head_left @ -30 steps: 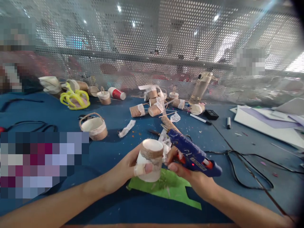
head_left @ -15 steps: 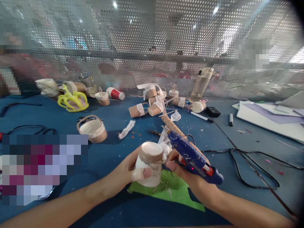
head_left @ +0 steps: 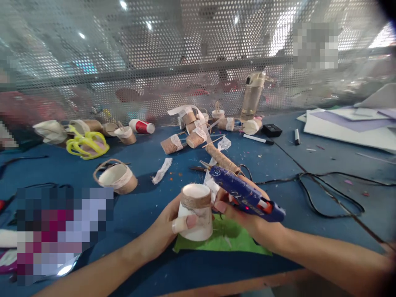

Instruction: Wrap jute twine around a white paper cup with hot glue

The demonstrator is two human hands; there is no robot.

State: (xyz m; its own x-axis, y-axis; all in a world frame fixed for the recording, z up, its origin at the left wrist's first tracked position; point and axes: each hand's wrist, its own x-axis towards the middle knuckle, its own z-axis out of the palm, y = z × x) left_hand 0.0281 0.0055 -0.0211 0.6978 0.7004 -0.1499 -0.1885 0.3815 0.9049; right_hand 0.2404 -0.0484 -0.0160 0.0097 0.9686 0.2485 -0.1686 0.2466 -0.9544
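Observation:
My left hand (head_left: 168, 222) is wrapped round a white paper cup (head_left: 196, 212) with a band of brown twine at its rim, held above a green paper scrap (head_left: 229, 241). My right hand (head_left: 239, 210) grips a blue hot glue gun (head_left: 244, 193), its red light on and its nozzle pointing away to the upper left. The gun's handle end sits just right of the cup. A spool of brown twine (head_left: 223, 161) lies just behind the gun.
A finished twine basket cup (head_left: 116, 177) stands at the left. Several twine-wrapped cups (head_left: 185, 134), a yellow ring (head_left: 85, 144), a bottle (head_left: 251, 97) and a marker (head_left: 258, 140) sit at the back by a perforated metal screen. Black cords (head_left: 312, 185) trail right; paper sheets (head_left: 349, 128) lie far right.
The view has tilted and shifted a little. Both hands with cup and glue gun have stayed together, drifting slightly up and left in the picture.

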